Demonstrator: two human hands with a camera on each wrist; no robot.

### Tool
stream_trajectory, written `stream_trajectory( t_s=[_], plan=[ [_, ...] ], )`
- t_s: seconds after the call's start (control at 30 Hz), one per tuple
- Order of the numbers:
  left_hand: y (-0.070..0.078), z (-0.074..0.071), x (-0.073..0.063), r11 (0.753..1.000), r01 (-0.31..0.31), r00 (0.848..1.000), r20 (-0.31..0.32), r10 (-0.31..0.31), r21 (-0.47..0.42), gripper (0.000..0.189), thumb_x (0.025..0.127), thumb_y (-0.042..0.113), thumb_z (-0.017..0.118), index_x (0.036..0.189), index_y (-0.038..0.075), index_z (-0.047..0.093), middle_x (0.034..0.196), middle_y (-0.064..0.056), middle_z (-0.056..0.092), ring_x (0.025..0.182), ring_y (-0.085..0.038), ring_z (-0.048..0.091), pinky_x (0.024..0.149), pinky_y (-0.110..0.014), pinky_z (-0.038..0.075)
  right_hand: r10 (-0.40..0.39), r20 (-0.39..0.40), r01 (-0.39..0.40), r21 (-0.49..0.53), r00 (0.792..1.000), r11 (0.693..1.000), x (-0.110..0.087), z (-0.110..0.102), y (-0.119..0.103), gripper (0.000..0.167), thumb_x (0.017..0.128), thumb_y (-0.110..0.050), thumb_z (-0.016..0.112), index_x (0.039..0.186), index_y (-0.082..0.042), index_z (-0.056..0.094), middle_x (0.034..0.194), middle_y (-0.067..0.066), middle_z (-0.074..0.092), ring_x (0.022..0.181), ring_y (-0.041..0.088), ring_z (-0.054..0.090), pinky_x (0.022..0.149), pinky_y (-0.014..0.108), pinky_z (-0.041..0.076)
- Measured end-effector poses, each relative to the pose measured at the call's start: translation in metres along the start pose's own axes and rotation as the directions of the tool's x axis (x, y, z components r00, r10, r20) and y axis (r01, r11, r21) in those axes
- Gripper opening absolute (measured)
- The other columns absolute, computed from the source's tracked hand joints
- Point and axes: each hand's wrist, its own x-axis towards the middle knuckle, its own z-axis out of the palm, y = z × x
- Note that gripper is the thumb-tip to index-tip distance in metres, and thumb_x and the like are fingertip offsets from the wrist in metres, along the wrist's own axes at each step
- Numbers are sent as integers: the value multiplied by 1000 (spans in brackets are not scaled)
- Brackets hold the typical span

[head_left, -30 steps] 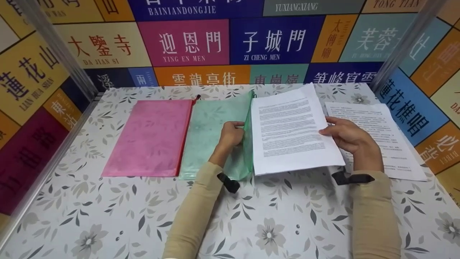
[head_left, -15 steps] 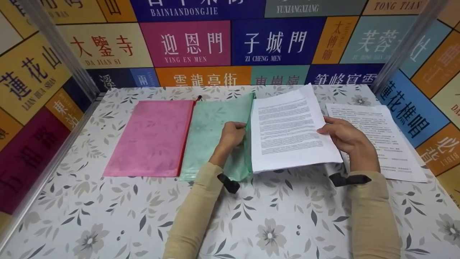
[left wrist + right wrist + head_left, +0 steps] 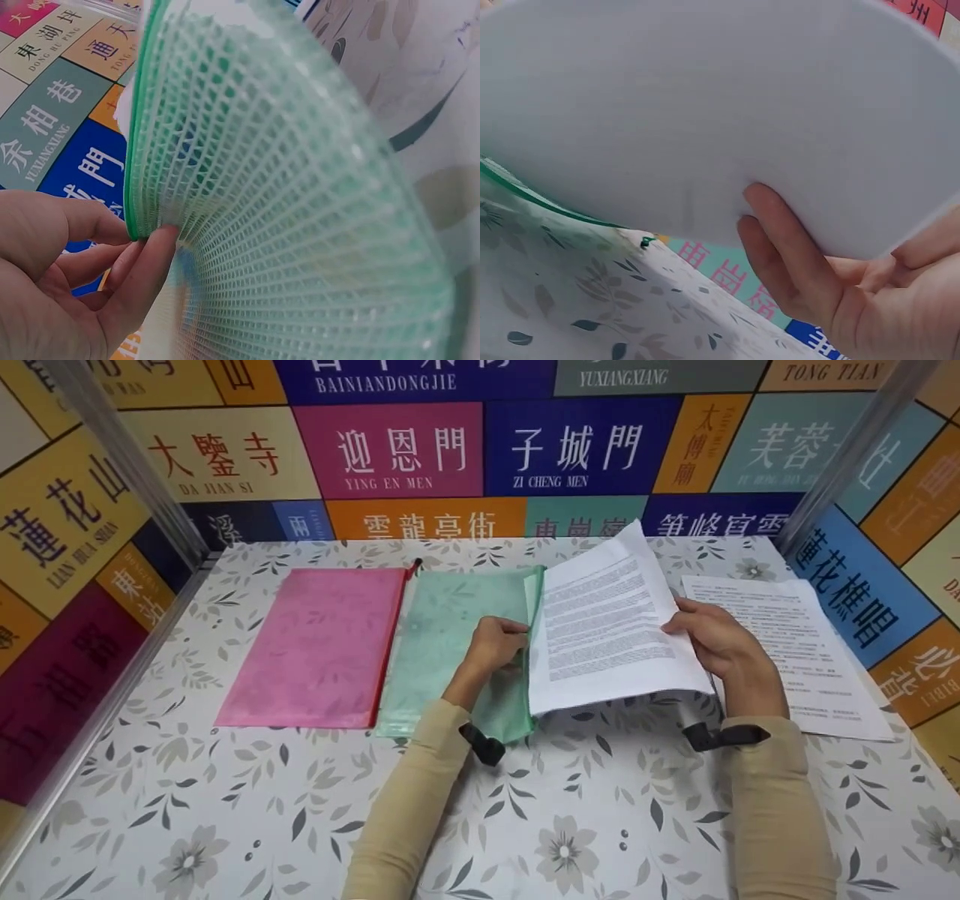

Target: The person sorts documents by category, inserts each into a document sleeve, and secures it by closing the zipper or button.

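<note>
A green mesh zip pouch [image 3: 457,652] lies in the middle of the table, its right edge raised. My left hand [image 3: 499,645] pinches that edge between thumb and fingers; the left wrist view shows the mesh [image 3: 300,187] bulging away from the fingertips. My right hand [image 3: 720,645] grips the right side of a printed paper sheaf [image 3: 607,622], thumb on top and fingers beneath. The sheaf is tilted, and its left edge sits at the pouch's opening, with a white strip showing through the green. From below, the right wrist view shows the sheaf's blank underside [image 3: 667,112].
A pink zip pouch [image 3: 307,652] lies flat left of the green one. Another printed stack [image 3: 795,660] lies at the right, partly behind my right hand. Printed panels [image 3: 405,450] enclose the patterned table [image 3: 300,810] at the back and sides.
The sheaf has moved slightly left, and its left edge is now just inside the green pouch. My left hand has shifted a little right with the pouch's edge.
</note>
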Motion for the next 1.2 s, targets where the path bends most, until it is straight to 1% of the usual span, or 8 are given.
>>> stream_trajectory(
  t_s=[0.17,0.37,0.57,0.7,0.83,0.97,1.07,1.2],
  plan=[
    [1,-1,1,999,32,999,-15,-32,-17,25,93,8,62,115,5,74,111,-11,72,75,-16,63,56,-29,59,-24,-16,25,57,1000,998,2,3,0,78,96,9,44,161,-6,4,106,-5,67,95,9,66,80,24,57],
    [2,-2,0,999,24,999,-24,-24,-24,25,94,8,63,116,4,73,112,-12,72,76,-17,66,56,-28,59,-66,-12,66,101,998,993,0,7,0,76,96,11,44,161,-7,8,108,-1,69,94,13,69,77,26,58],
    [4,-1,0,999,40,999,-13,-40,-27,25,95,9,63,117,4,73,111,-11,71,81,-19,68,58,-28,60,-86,-136,87,-3,987,996,-2,12,-2,71,97,1,47,161,-10,18,116,-1,65,98,12,69,79,27,59],
    [5,-1,0,997,55,998,-2,-55,-47,26,96,10,61,120,5,72,112,-12,71,92,-20,70,60,-30,61,-97,-172,89,-53,980,995,-2,15,-2,70,97,-1,47,161,-11,19,121,1,61,99,12,69,80,26,59],
    [6,-2,-1,997,58,998,4,-58,-56,27,97,10,60,121,4,70,112,-13,70,96,-21,70,61,-30,61,-122,-158,113,-67,980,991,-4,19,-4,67,97,1,47,159,-8,24,115,1,65,96,13,70,78,28,60],
    [7,-2,-1,997,57,998,7,-57,-58,26,96,9,60,120,3,71,110,-13,70,92,-20,69,59,-29,61,-148,-85,144,-46,985,988,-5,24,-6,66,97,4,48,158,-3,23,111,1,69,95,15,71,76,28,60],
    [7,-2,-1,994,65,998,6,-65,-88,26,95,7,60,119,3,71,107,-13,69,89,-19,68,57,-28,60,-148,-29,147,-22,989,989,-5,29,-7,69,97,5,49,158,-1,18,114,3,67,97,15,71,78,28,60],
    [7,-2,-1,987,76,997,-5,-78,-142,27,94,4,60,118,2,71,103,-14,67,82,-18,66,55,-27,60,-140,6,140,-22,990,990,-5,35,-7,69,98,5,49,158,0,17,114,3,66,98,15,70,80,28,59]
  ],
)
